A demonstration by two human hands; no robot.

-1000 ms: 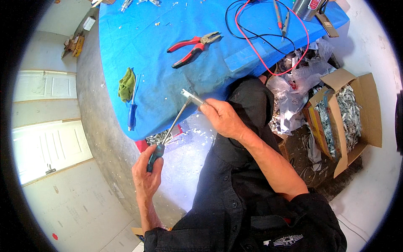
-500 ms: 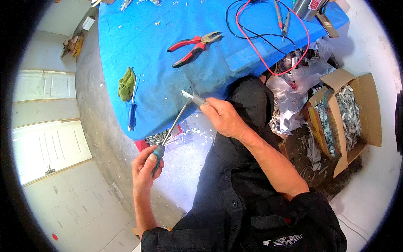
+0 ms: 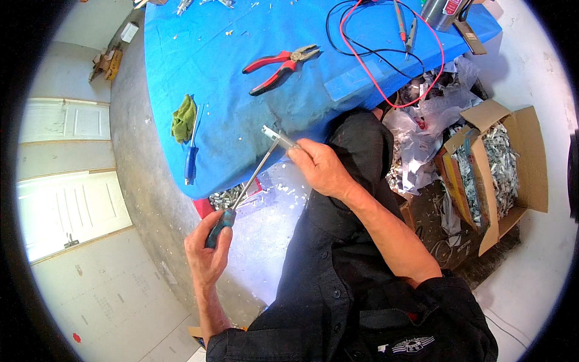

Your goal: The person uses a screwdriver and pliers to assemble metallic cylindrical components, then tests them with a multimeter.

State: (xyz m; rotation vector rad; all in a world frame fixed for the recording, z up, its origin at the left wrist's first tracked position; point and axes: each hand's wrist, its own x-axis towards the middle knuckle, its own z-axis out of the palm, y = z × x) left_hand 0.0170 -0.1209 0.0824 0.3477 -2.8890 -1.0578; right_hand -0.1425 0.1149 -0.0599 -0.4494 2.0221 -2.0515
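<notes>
Left hand, lower left of centre, is wrapped around the handle of a teal-and-black screwdriver; the shaft slants up and right, presumably so the tip can bear on the work at an angle. Right hand, at centre, pinches one end of a slender pale fitting between thumb and fingers, likely leaving the far end free for the tool. The two hands are apart, bridged by the screwdriver and fitting. Tip appears to meet the fitting's lower side; exact seat too small to make out. The fitting's gripped end is covered by the fingers; metal or plastic, cannot tell. Below the counter's near edge, small metal pieces show in part, the cloth hiding the rest. On the blue-covered counter, a blue-handled screwdriver lies beside a crumpled green rag, left of centre, probably parked within reach. At right, an open cardboard box holds shredded-looking scrap; depth of fill not visible. Further up, red-handled pliers lie with jaws pointing right. Upper right: red and black test leads, their far ends cut off by the frame, and a metal flask, top cropped.
</notes>
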